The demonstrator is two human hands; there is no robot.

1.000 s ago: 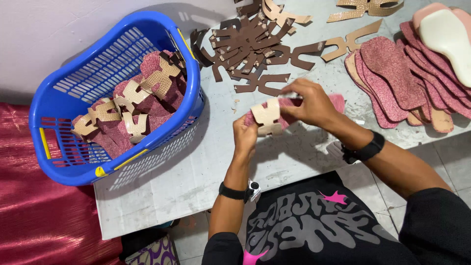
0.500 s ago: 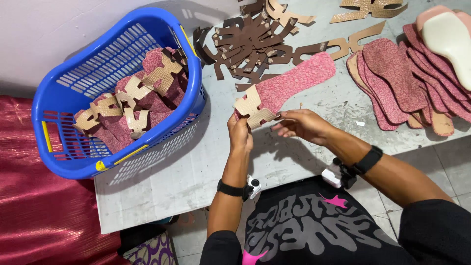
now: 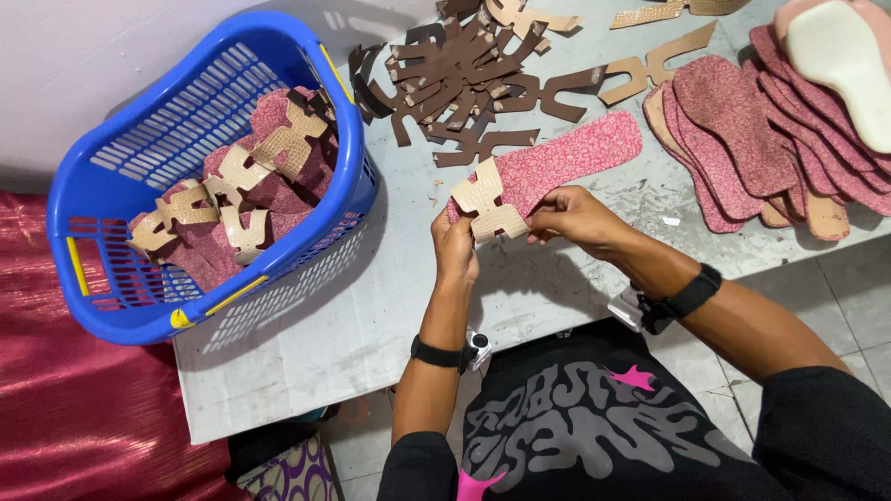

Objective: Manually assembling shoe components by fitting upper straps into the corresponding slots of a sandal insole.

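Pink insole [image 3: 566,160] and tan strap piece [image 3: 486,202] pinched by both hands [image 3: 515,232], between blue basket [image 3: 343,139] and insole stack [image 3: 742,121].

Both hands on a pink insole over the grey table

The left hand [image 3: 455,249] and right hand [image 3: 574,215] pinch a pink insole [image 3: 566,160] with a tan strap piece [image 3: 486,202] (cross-shaped) at its near end; a blue basket [image 3: 139,311] overhangs the table's [image 3: 371,315] left edge.

One head view, looking down.
You're looking steeply down from close above your hands [image 3: 520,232] at the table [image 3: 371,306], basket [image 3: 121,306] at left.
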